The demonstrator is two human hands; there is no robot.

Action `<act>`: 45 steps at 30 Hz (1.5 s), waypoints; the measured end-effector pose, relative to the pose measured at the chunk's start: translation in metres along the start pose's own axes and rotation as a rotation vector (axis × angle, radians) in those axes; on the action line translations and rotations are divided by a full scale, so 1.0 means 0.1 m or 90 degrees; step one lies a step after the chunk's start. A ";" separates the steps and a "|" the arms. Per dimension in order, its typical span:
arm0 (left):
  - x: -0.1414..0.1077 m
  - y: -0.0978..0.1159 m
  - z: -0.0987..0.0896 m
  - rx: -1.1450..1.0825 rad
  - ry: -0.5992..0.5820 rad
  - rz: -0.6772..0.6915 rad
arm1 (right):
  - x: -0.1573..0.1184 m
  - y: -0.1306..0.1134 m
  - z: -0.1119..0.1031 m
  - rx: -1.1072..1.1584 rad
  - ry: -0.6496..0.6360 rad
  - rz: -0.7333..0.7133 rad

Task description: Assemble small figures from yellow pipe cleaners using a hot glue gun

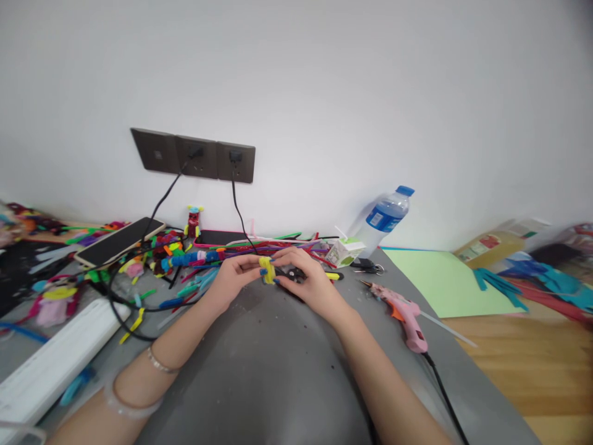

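Between my two hands, above the grey table, is a small bent piece of yellow pipe cleaner (267,271). My left hand (235,279) pinches it from the left with thumb and fingers. From the right, the fingertips of my right hand (309,278) close on the same piece. Black-handled pliers (295,275) lie just behind and below my right hand, partly hidden by it. Several loose pipe cleaners (287,245) in red, purple and green lie beyond my hands.
On the right lie a pink glue gun (403,312), keys (367,266), a drink carton (345,252) and a tilted water bottle (386,216). Leftward are a phone (121,241), a white power strip (60,352), black cables (111,290) and a pipe-cleaner doll (55,300).
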State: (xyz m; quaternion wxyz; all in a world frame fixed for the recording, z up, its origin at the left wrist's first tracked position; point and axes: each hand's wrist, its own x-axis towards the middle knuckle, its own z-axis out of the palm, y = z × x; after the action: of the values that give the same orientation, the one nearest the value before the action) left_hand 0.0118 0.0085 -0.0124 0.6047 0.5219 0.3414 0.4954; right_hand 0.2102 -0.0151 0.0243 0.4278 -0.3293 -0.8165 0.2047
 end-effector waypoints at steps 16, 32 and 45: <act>-0.01 0.02 0.01 0.004 0.000 -0.003 | -0.02 0.02 0.01 0.003 0.000 0.009; 0.00 0.02 0.00 0.007 0.012 0.008 | -0.02 0.01 0.00 -0.032 0.004 -0.017; -0.01 0.04 0.03 0.002 0.021 0.044 | -0.01 -0.03 -0.04 -0.100 -0.006 -0.078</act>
State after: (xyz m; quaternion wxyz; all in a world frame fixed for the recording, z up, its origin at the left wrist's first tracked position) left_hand 0.0138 0.0062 -0.0082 0.5810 0.5257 0.3339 0.5240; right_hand 0.2128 -0.0177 0.0276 0.4087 -0.3105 -0.8505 0.1149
